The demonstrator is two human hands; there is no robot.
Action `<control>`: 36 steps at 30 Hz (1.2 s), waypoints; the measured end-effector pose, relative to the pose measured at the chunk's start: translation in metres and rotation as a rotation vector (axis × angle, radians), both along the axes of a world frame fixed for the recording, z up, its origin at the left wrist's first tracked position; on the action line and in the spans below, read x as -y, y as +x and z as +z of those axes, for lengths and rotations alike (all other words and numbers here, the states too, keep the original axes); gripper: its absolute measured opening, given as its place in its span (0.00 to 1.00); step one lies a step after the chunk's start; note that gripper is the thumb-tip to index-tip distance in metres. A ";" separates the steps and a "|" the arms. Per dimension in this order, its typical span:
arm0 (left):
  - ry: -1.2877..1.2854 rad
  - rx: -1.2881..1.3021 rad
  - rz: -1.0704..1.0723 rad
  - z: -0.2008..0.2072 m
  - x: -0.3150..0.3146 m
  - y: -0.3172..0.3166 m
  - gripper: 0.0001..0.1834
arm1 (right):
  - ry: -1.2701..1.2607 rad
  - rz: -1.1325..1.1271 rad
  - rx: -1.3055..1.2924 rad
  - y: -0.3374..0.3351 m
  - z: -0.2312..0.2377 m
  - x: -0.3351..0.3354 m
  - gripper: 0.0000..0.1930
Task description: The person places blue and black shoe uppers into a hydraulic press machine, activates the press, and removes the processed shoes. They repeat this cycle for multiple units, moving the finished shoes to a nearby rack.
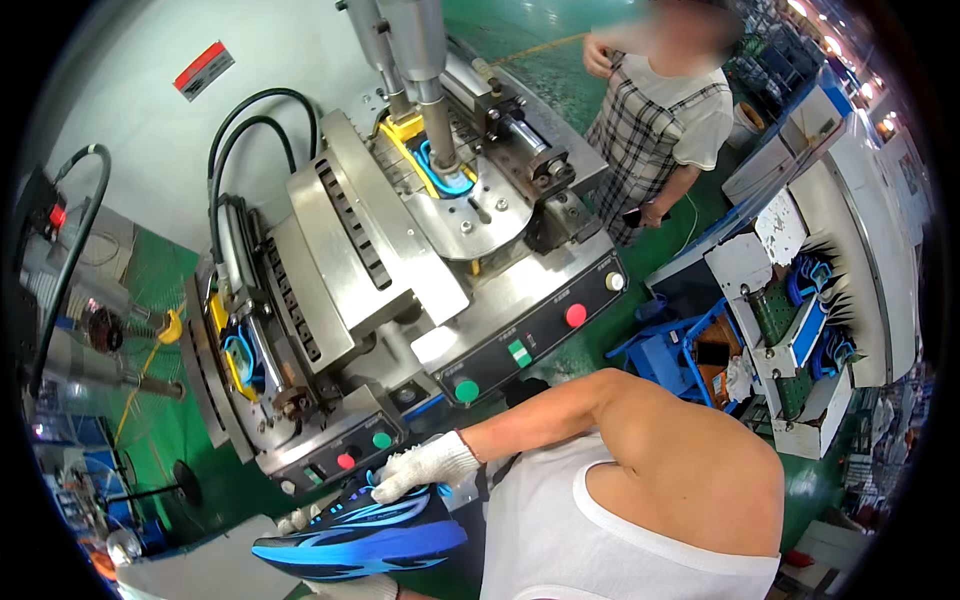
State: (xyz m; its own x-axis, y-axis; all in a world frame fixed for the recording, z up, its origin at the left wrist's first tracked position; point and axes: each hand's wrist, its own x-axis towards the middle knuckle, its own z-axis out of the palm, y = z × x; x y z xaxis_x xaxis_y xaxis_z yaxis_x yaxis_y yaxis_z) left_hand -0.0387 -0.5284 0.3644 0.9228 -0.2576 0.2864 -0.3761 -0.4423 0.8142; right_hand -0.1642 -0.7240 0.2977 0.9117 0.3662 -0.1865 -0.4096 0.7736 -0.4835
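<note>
- Currently the step in hand appears to be plain handling: a blue-and-black shoe [375,540] is borne between two gloved hands, near a metal press [345,255].
- The shoe shows side-on, toe toward the picture's left and sole toward the lower edge, just below the nearer control panel [364,451]; whether they touch is hard to judge.
- The right hand [422,470] lies over the shoe's upper, near the opening, its fingers bent and seemingly pinching the material, thumb on the near side.
- The left hand [350,588] is under the sole; I cannot tell whether its fingers are spread or pressed together.
- Pale fingertips [297,520] peep out past the shoe's far side, probably of that same hand, though the link is hidden.
- As a judgement, any next move of the shoe calls for support from both hands and some care around the panel's buttons.
- The shoe's inside is out of sight, and the lower edge cuts off the left forearm.
- Blue pieces at the nearer station [238,360] and under the ram [438,135] are too covered to identify.
- A co-worker [660,110] holds a dark object [633,217], too small to name.
</note>
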 end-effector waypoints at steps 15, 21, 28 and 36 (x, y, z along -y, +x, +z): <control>-0.004 0.064 -0.222 -0.019 0.121 0.003 0.33 | 0.267 -0.232 0.021 -0.040 0.025 0.067 0.28; -0.019 0.113 -0.266 -0.022 0.106 0.014 0.32 | 0.038 -0.205 -0.166 -0.044 0.017 0.051 0.17; -0.694 -0.558 -0.351 -0.026 0.073 0.027 0.24 | 0.149 -0.430 -0.168 -0.083 0.016 0.060 0.29; 0.082 0.112 -0.220 -0.019 0.102 0.131 0.23 | 0.083 -0.680 -0.109 -0.085 0.034 0.072 0.37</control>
State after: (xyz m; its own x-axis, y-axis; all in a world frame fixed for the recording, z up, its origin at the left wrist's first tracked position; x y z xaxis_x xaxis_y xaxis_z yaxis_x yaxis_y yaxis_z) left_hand 0.0922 -0.6308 0.3458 0.8060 -0.4749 0.3534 -0.5562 -0.4030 0.7268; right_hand -0.2490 -0.7959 0.3318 0.9214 -0.2625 -0.2865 0.1360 0.9085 -0.3952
